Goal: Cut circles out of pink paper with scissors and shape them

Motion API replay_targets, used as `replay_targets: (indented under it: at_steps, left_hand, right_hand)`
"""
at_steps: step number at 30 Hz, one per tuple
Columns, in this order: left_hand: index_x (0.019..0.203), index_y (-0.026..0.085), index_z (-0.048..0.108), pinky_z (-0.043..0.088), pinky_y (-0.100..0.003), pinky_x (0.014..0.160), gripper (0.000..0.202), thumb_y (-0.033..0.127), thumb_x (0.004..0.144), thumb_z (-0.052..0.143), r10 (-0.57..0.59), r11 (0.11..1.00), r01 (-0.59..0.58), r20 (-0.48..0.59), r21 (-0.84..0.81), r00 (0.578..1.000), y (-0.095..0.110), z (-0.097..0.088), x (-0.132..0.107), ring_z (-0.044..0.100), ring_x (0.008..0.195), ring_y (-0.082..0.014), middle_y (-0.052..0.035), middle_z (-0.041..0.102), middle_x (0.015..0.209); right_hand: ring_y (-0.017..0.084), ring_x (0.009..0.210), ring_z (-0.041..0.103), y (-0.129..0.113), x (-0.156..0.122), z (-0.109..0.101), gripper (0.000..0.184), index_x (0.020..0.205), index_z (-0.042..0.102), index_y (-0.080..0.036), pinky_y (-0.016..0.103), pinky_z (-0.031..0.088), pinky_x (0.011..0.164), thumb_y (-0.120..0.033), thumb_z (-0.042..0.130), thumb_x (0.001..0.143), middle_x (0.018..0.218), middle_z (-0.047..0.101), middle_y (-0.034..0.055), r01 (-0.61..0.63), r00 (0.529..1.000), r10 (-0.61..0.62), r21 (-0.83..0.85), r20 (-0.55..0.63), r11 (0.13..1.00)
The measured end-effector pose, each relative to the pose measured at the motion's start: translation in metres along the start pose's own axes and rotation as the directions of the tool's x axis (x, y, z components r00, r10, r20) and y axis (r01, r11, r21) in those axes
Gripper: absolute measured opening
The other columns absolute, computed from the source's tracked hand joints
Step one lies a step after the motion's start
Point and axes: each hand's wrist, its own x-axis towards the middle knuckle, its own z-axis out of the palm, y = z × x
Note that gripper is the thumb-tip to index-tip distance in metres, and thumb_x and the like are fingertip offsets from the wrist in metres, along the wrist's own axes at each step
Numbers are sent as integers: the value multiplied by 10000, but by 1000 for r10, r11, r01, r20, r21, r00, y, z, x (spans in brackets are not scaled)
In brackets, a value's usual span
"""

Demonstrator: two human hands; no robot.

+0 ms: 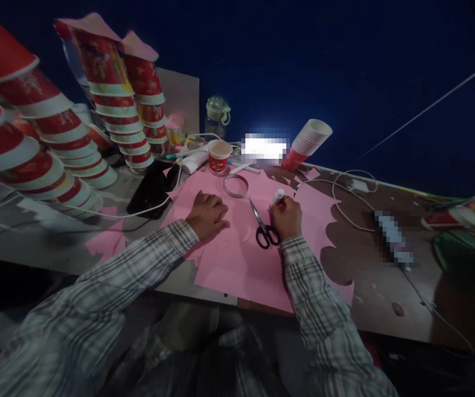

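My left hand [208,215] lies on a large pink paper sheet [237,270], fingers loosely spread and holding nothing. A small white capped tube [278,196] is in my right hand [287,216], its white end pointing up and away; I cannot tell exactly what kind it is. Scissors with black handles [263,226] rest on the paper beside my right hand, tips pointing away. Between my hands shows a faint round outline on the sheet. Farther back on the paper is a thin ring [236,186], and behind it stands a red and white paper cup [219,156].
Tall stacks of red paper cups [117,121] stand on the left, some topped with pink paper. A dark phone-like slab [153,190] lies near them. Nested cups [309,140] lean at the back. Cables cross the table, one reaching a power strip [394,240] at right.
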Motion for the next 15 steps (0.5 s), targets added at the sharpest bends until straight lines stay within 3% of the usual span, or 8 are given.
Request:
replay_targets:
  at_steps: [5,10,15]
  left_hand:
    - [885,212,655,188,-515,1102,206,373,756,663,-31,999,31,12,-14,999,0,2,2,471,1059,-255,-52,598,1029]
    - [901,182,646,273,-498,1034,213,306,729,666,-74,991,76,29,-106,997,0,3,6,492,1037,-262,-75,610,1031]
    - [738,179,611,282,-477,1005,26,204,733,614,-122,976,126,33,-176,992,2,1,8,523,957,-229,-43,635,917]
  right_hand:
    - [197,674,561,4,-1,1,166,720,634,-169,305,406,639,-332,618,703,716,674,81,1,1000,-1,-15,-2,1000]
    - [193,662,555,5,0,2,175,694,602,-176,301,399,624,-350,606,708,698,660,80,-4,1000,4,-15,20,1000]
    - [203,685,568,3,0,0,180,694,576,-179,312,416,644,-357,585,724,706,651,82,-2,999,4,-30,41,1000]
